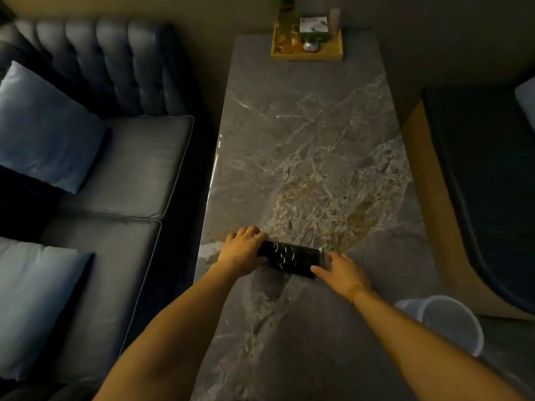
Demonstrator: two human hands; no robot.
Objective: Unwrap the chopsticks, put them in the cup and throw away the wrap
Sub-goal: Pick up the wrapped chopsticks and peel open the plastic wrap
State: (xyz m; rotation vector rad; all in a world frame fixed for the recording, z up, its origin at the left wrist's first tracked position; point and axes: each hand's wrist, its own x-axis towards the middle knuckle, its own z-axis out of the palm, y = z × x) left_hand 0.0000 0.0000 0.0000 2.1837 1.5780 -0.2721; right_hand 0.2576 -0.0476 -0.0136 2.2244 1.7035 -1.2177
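Note:
A black, glossy, crinkled wrapped pack (291,258) lies on the grey marble table (312,146) near its left edge. My left hand (242,248) is closed over the pack's left end. My right hand (341,272) holds the right end, thumb at the near corner and fingers at the far corner, where a pale strip of the wrap shows. The chopsticks themselves are hidden inside the wrap. I cannot make out a cup for certain.
A white translucent waste bin (451,322) stands on the floor at the table's right. A wooden tray (307,55) with a bottle and small items sits at the table's far end. A blue sofa (121,169) with cushions lines the left side, and a dark seat (486,180) the right.

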